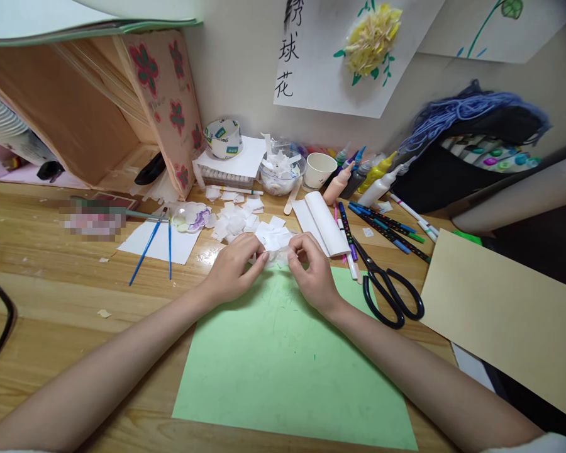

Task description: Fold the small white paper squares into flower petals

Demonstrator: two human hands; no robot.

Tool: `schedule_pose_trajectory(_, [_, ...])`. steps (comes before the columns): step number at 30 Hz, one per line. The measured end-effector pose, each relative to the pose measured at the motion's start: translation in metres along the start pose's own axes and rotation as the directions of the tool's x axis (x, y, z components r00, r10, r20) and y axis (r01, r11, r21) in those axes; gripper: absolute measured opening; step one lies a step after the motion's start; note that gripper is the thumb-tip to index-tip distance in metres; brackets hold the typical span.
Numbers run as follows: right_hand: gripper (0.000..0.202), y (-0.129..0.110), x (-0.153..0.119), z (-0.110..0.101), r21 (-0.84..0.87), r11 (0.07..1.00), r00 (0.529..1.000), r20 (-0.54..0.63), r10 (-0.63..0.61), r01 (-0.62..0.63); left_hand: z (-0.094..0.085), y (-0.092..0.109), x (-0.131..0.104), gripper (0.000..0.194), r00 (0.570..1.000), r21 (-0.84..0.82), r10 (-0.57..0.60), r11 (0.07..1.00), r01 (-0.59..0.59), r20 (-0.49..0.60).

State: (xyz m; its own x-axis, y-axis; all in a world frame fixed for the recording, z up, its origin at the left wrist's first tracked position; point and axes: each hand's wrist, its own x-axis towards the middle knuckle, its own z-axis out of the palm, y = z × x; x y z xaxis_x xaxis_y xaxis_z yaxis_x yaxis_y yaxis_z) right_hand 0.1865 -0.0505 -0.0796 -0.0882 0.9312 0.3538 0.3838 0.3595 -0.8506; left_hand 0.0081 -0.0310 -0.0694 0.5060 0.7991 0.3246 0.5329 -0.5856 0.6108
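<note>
My left hand point(238, 267) and my right hand point(314, 270) are close together above the far edge of a green sheet of paper point(287, 365). Both have thumb and fingers pinched at a thin, whitish piece of paper point(278, 258) stretched between them. Exactly where the fingertips meet it is hard to make out. Just behind my hands lies a loose pile of small white paper pieces point(236, 220). A folded white sheet point(327, 223) rests beyond my right hand, and black-handled scissors point(387, 283) lie to its right.
Paintbrushes point(146, 251) lie on white paper at left. Behind stand a clear bowl point(283, 173) of paper bits, a paper cup point(321, 170) and several paint bottles point(377, 182). Markers point(387, 226) lie at right, beside a beige board point(509, 314). A decorated cardboard box point(165, 107) stands at back left.
</note>
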Motion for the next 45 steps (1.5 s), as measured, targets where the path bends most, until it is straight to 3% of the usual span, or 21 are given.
schedule_pose_trajectory(8, [0.007, 0.006, 0.000, 0.001, 0.076, 0.993, 0.992, -0.085, 0.098, -0.091, -0.001, -0.001, 0.000, 0.022, 1.000, -0.011, -0.001, 1.000, 0.001, 0.008])
schedule_pose_trajectory(14, [0.008, 0.004, 0.001, 0.000, 0.119, 0.992, 0.998, -0.038, 0.044, -0.039, -0.002, 0.001, 0.000, 0.021, 0.989, 0.019, 0.073, 0.997, -0.076, 0.127])
schedule_pose_trajectory(19, [0.009, -0.002, 0.002, 0.000, 0.121, 0.993, 0.998, 0.065, -0.003, -0.005, -0.001, 0.001, 0.001, 0.019, 0.999, 0.008, -0.028, 1.000, 0.028, -0.045])
schedule_pose_trajectory(24, [0.006, -0.003, 0.003, 0.000, 0.057, 0.998, 0.988, 0.152, 0.009, -0.018, 0.000, -0.001, 0.001, 0.008, 0.977, 0.064, 0.093, 0.995, -0.082, -0.194])
schedule_pose_trajectory(26, [0.001, -0.002, 0.003, 0.000, 0.001, 1.000, 0.987, 0.156, 0.025, -0.026, 0.000, -0.006, 0.002, 0.008, 0.928, 0.109, 0.050, 0.994, -0.010, -0.370])
schedule_pose_trajectory(29, [0.004, -0.001, 0.001, 0.001, -0.137, 0.990, 0.978, 0.207, 0.003, 0.026, -0.003, -0.015, 0.004, 0.009, 0.758, 0.122, -0.113, 0.961, 0.247, -0.643])
schedule_pose_trajectory(31, [0.005, -0.001, 0.000, 0.002, -0.226, 0.970, 0.971, 0.234, -0.039, 0.094, -0.003, -0.020, 0.005, 0.019, 0.676, 0.105, -0.196, 0.920, 0.377, -0.710])
schedule_pose_trajectory(33, [0.005, -0.001, -0.002, 0.003, -0.291, 0.946, 0.969, 0.233, -0.077, 0.145, -0.003, -0.020, 0.005, 0.033, 0.643, 0.096, -0.224, 0.901, 0.423, -0.732])
schedule_pose_trajectory(35, [0.003, -0.001, -0.003, 0.004, -0.336, 0.925, 0.969, 0.225, -0.103, 0.177, -0.002, -0.018, 0.004, 0.037, 0.646, 0.099, -0.210, 0.908, 0.408, -0.734])
schedule_pose_trajectory(41, [0.012, 0.001, -0.004, 0.007, -0.418, 0.875, 0.964, 0.203, -0.170, 0.243, 0.000, -0.011, 0.003, 0.027, 0.709, 0.125, -0.140, 0.943, 0.308, -0.692])
schedule_pose_trajectory(45, [0.012, 0.002, -0.004, 0.007, -0.405, 0.882, 0.964, 0.210, -0.166, 0.240, -0.001, -0.007, 0.002, 0.013, 0.814, 0.166, -0.067, 0.966, 0.197, -0.578])
